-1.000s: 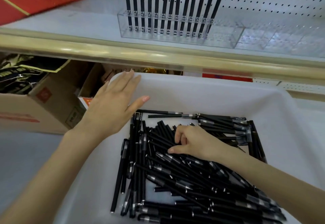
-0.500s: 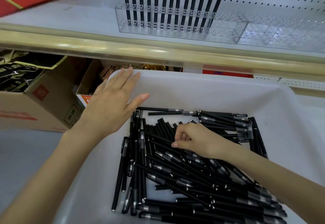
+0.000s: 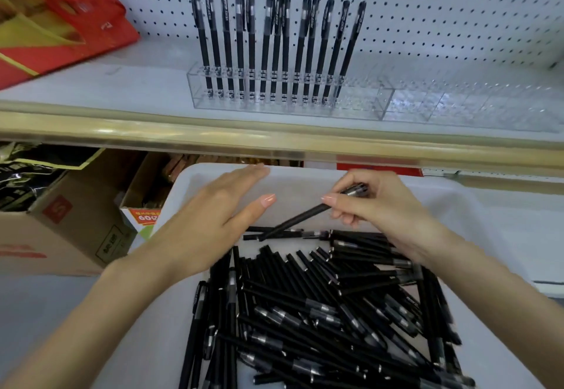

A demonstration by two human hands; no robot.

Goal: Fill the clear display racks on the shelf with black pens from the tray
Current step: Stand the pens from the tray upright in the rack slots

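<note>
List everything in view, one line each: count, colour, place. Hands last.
pen rack: one, clear, on the shelf, right end unfilled
upright pens: about thirteen, black, standing in the pen rack
empty racks: count unclear, clear, right of the pen rack
tray: one, white, below the shelf
loose pens: dozens, black, heaped in the tray
held pen: one, black, above the tray
bag: one, red, shelf's left end
cardboard box: one, brown, left of the tray
pegboard: one, white, behind the shelf
left hand: fingers straight, over the tray
right hand: fingers pinch the held pen
</note>
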